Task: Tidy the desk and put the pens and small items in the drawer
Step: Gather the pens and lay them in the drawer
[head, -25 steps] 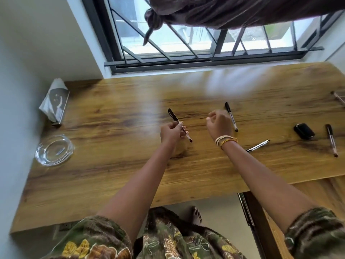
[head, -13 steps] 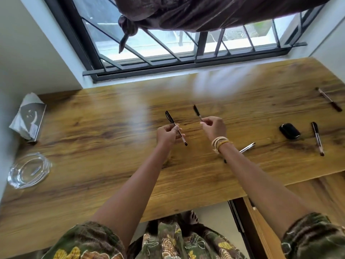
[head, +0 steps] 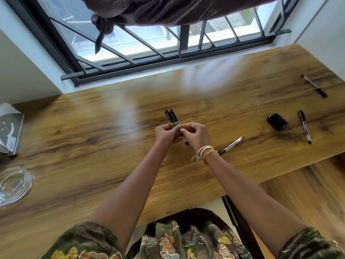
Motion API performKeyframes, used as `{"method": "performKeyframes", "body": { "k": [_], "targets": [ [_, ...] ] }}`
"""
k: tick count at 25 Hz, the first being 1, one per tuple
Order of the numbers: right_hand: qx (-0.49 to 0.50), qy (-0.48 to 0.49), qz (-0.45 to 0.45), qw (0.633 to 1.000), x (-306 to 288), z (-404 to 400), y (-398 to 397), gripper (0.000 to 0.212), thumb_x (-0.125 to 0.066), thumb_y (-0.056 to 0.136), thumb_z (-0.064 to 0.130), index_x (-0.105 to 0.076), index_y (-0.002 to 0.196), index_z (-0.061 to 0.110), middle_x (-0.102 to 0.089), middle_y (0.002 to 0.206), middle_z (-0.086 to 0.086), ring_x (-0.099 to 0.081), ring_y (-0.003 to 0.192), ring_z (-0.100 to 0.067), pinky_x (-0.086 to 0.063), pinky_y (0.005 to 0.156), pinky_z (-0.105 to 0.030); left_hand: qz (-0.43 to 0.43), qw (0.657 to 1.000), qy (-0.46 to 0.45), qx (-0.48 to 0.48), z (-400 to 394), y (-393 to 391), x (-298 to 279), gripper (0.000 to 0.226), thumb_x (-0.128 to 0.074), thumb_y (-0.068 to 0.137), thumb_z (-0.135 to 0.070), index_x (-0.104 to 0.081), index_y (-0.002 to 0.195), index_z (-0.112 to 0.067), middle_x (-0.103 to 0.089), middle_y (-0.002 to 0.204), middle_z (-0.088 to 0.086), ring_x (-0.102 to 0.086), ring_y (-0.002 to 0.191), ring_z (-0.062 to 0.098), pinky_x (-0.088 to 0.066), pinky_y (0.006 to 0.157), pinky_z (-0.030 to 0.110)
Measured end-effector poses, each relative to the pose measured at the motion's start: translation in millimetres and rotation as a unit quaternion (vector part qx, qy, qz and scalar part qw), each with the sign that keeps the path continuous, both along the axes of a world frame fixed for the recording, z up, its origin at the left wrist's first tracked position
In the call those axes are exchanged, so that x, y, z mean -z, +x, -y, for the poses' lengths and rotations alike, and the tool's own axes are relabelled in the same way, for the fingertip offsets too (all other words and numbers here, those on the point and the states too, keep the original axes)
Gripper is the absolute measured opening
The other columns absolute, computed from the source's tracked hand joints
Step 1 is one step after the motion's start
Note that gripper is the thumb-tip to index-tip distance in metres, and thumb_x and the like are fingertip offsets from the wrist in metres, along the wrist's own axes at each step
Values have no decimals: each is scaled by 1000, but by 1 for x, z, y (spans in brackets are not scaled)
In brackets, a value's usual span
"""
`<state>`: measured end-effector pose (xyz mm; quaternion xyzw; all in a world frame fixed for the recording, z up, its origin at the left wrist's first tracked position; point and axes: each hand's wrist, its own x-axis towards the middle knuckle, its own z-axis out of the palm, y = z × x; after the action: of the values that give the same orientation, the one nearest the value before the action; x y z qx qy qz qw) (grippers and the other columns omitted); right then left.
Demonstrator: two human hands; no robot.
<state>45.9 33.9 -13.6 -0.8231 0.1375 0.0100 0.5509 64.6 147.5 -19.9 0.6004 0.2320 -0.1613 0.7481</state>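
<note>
A: Two pens [head: 172,118] held together above the middle of the desk [head: 93,146], black caps pointing away toward the window [head: 149,45], tips down toward the wrists.

B: Which hand has them?

A: Both. Left hand [head: 165,134] curled closed around the barrels, thumb pressed on top. Right hand [head: 196,136] also closed, fingertips pinching the same pair from the other side. The hands touch each other. Can't tell which pen belongs to which hand.

B: Off the desk?

A: Looks lifted, hands above the surface, can't be sure of contact.

B: Other task items?

A: Clear pen with black cap [head: 231,145] lying on the desk just beside the right wrist, slanted. Farther right a small black case [head: 277,121], glossy, flat on the wood. Just beside it a black-capped pen [head: 304,126], lying nearly front to back. Another pen [head: 314,86] near the far right corner, well apart from the rest.

B: Left side?

A: Glass ashtray [head: 15,184] at the left edge, blurred. Behind it a grey and white tissue pack [head: 10,129] against the wall.

B: Drawer?

A: Only a dark rail [head: 230,210] under the desk's front edge on the right; can't tell if it's a drawer.

B: Wrist detail?

A: Thread bracelets [head: 205,153], white and yellow, on the right wrist.
</note>
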Motion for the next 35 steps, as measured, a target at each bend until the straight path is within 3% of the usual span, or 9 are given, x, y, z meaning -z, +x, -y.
{"method": "performKeyframes", "body": {
  "k": [5, 8, 12, 15, 20, 22, 24, 27, 35],
  "targets": [
    [10, -80, 10, 997, 4, 25, -17, 15, -75, 80, 26, -73, 90, 16, -69, 79, 0, -66, 72, -14, -57, 63, -23, -2, 999, 26, 44, 14, -6, 1, 18, -68, 87, -5, -67, 102, 4, -72, 93, 20, -71, 73, 24, -61, 60, 33],
    [53, -221, 23, 974, -1, 51, -26, 11, -69, 81, 11, -68, 92, 12, -59, 89, -4, -62, 82, -22, -55, 75, -31, -11, 997, 12, 75, 26, -9, -2, 17, -65, 89, -2, -66, 104, 6, -72, 92, 19, -71, 68, 20, -60, 57, 31],
    [22, -320, -73, 944, -12, 95, -33, 34, -57, 76, -4, -72, 93, 21, -56, 105, -11, -55, 100, -29, -49, 91, -35, -15, 994, 19, 109, 41, -13, -3, 16, -66, 88, -3, -66, 103, 4, -73, 91, 18, -73, 71, 23, -61, 61, 35],
    [-29, -376, -126, 918, -13, 116, -40, 33, -62, 78, 4, -74, 93, 31, -56, 112, -7, -50, 108, -29, -48, 92, -38, -9, 991, 21, 130, 47, -17, -2, 14, -66, 88, -3, -66, 101, 3, -72, 91, 19, -73, 72, 24, -60, 61, 35],
    [-9, -424, -87, 901, -9, 125, -49, 14, -69, 82, 23, -73, 93, 31, -66, 102, 2, -55, 103, -24, -44, 89, -38, -19, 991, 18, 130, 51, -22, -2, 15, -64, 90, -2, -65, 103, 4, -71, 94, 22, -72, 75, 27, -61, 66, 38],
    [19, -372, -71, 925, -4, 121, -47, 12, -68, 85, 23, -73, 95, 25, -68, 100, 2, -59, 100, -23, -46, 87, -36, -18, 991, 23, 133, 52, -24, -1, 15, -64, 89, -2, -65, 103, 4, -72, 96, 22, -72, 78, 28, -61, 68, 39],
    [76, -189, -62, 977, -4, 109, -43, 13, -68, 86, 19, -74, 98, 16, -71, 93, -1, -64, 88, -18, -50, 76, -30, -15, 990, 23, 137, 54, -28, -2, 15, -64, 89, -3, -65, 103, 4, -72, 95, 21, -73, 79, 28, -61, 70, 39],
    [107, 7, -44, 993, -8, 85, -41, 17, -69, 85, 13, -74, 99, 5, -73, 87, -7, -68, 77, -16, -54, 68, -24, -11, 990, -14, 143, 59, -31, -9, 17, -64, 89, -2, -65, 105, 4, -72, 96, 22, -72, 80, 28, -61, 72, 41],
    [85, -12, -9, 996, -9, 88, -40, 13, -75, 81, 15, -77, 93, 11, -75, 90, -2, -69, 82, -11, -55, 72, -18, -31, 991, -51, 116, 82, -23, -17, 24, -70, 86, -8, -66, 106, 5, -70, 95, 21, -71, 81, 29, -61, 72, 39]
  ]
}}
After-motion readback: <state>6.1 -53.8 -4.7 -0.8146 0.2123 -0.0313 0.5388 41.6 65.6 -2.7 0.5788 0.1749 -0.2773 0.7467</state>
